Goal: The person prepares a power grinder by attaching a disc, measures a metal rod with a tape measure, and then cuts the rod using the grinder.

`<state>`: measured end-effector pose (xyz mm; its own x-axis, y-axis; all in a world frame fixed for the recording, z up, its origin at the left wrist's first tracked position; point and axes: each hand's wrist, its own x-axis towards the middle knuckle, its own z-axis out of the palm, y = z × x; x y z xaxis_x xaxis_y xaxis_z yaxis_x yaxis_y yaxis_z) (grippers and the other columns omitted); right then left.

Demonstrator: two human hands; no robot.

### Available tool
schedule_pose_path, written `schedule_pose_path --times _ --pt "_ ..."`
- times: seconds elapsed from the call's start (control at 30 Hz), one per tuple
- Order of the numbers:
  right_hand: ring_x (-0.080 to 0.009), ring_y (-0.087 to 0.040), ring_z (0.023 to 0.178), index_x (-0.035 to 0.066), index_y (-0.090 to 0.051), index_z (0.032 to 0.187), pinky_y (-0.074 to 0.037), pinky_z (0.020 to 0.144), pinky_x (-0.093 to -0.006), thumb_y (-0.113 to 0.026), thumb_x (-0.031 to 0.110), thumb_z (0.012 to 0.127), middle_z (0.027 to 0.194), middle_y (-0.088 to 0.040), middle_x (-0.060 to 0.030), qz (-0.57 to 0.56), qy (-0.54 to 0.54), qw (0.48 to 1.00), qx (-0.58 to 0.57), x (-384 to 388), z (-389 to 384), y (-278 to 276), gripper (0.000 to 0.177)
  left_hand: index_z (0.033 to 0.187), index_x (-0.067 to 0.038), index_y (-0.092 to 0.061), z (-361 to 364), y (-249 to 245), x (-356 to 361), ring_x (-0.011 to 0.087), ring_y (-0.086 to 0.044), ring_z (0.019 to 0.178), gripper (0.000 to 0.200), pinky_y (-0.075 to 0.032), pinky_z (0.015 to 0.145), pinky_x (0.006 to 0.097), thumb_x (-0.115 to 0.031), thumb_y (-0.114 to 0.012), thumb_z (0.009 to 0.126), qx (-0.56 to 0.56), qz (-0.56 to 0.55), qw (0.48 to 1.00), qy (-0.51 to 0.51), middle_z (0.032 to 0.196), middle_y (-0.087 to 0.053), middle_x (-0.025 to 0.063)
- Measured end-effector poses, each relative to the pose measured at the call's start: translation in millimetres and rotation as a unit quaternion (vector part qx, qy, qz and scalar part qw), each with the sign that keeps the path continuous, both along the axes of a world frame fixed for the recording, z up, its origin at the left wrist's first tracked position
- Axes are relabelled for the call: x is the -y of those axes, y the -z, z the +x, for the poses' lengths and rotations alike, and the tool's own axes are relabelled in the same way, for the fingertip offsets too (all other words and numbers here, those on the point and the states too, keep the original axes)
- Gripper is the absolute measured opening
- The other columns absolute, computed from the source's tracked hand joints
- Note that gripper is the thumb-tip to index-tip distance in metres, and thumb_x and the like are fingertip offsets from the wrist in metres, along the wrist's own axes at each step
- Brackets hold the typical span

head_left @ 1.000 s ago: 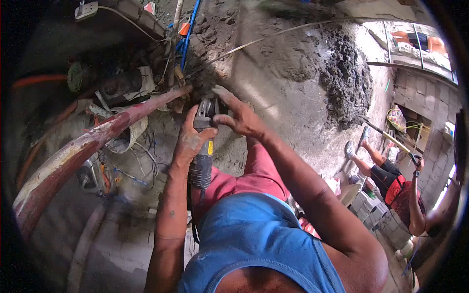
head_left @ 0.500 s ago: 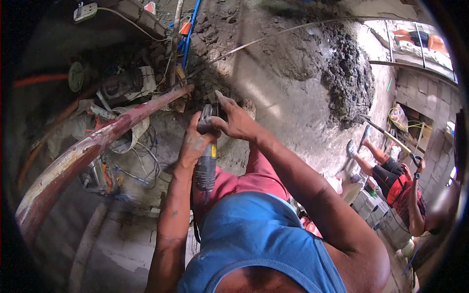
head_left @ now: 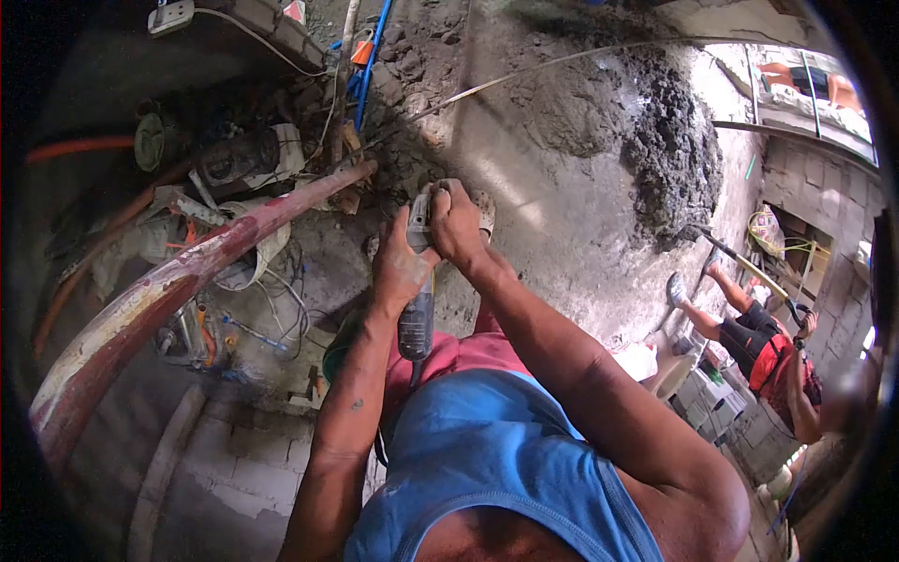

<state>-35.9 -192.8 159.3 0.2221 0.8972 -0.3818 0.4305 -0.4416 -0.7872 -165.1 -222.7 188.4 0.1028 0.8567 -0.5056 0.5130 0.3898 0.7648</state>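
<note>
An angle grinder [head_left: 416,323] hangs upright in front of my shorts, its dark body pointing down toward me and its metal head [head_left: 419,225] up. My left hand [head_left: 401,267] wraps round the neck just below the head, thumb up along its side. On the head's right side my right hand [head_left: 456,225] is closed, fingers curled over its front. The part of the grinder under those fingers, including any disc, is hidden.
A red and white painted pole [head_left: 201,262] slants across the left, close to my left hand. Tools and cables lie behind it. Wet mortar [head_left: 670,140] is heaped on the floor. At right, a co-worker [head_left: 763,347] holds a shovel [head_left: 754,270].
My right hand's fingers, stretched out before, are now curled onto the grinder's head. The grinder and both hands have shifted a little to the right.
</note>
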Motion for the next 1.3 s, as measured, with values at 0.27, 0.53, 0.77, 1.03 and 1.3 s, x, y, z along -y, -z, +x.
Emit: schedule_pose_path --times 0.27,0.53,0.77,1.03,1.3 --pt "-0.0468 -0.061 0.108 0.002 -0.058 0.122 -0.048 0.094 -0.0500 -0.044 0.031 0.101 0.113 -0.065 -0.0278 -0.016 -0.010 1.000 -0.011 2 2 15 0.038 0.139 0.004 -0.046 -1 17 4 0.0326 -0.062 0.111 0.076 -0.048 0.096 0.0392 -0.016 -0.083 0.075 0.006 0.001 1.000 -0.015 0.122 -0.061 0.0223" --pt "-0.0317 -0.051 0.132 -0.001 -0.027 0.156 -0.037 0.112 -0.0371 -0.066 0.047 0.093 0.142 -0.052 -0.0248 -0.242 -0.025 0.945 -0.218 51 59 -4 0.087 0.153 -0.003 -0.023 11 70 16 0.0238 -0.058 0.109 0.103 -0.049 0.095 0.0390 -0.023 -0.086 0.075 0.196 -0.148 0.950 -0.194 0.125 -0.057 0.0151" --pt "-0.0207 -0.063 0.103 -0.001 -0.047 0.138 -0.052 0.087 -0.0338 -0.082 0.034 0.081 0.118 -0.065 -0.0122 -0.282 -0.052 0.896 -0.339 110 58 37 0.076 0.158 -0.003 -0.016 53 79 33 0.0289 -0.053 0.123 0.112 -0.045 0.103 0.0382 -0.026 -0.087 0.075 0.178 -0.179 0.921 -0.298 0.141 -0.048 0.0184" --pt "-0.0195 -0.065 0.075 -0.006 -0.059 0.118 -0.052 0.065 -0.0345 -0.077 0.029 0.080 0.088 -0.066 -0.0089 -0.369 -0.047 0.904 -0.212 93 122 45 0.054 0.158 -0.006 -0.021 39 101 112 0.0250 -0.049 0.129 0.094 -0.048 0.097 0.0420 -0.036 -0.077 0.088 0.208 -0.286 0.879 -0.319 0.146 -0.050 0.0137" --pt "-0.0192 -0.066 0.073 -0.007 -0.066 0.108 -0.053 0.066 -0.0355 -0.071 0.037 0.081 0.087 -0.070 -0.0110 -0.357 0.032 0.920 -0.161 98 157 121 0.052 0.153 -0.009 -0.035 -52 145 197 0.0217 -0.062 0.104 0.088 -0.054 0.075 0.0338 -0.038 -0.081 0.084 0.129 -0.298 0.872 -0.367 0.123 -0.059 0.0089"
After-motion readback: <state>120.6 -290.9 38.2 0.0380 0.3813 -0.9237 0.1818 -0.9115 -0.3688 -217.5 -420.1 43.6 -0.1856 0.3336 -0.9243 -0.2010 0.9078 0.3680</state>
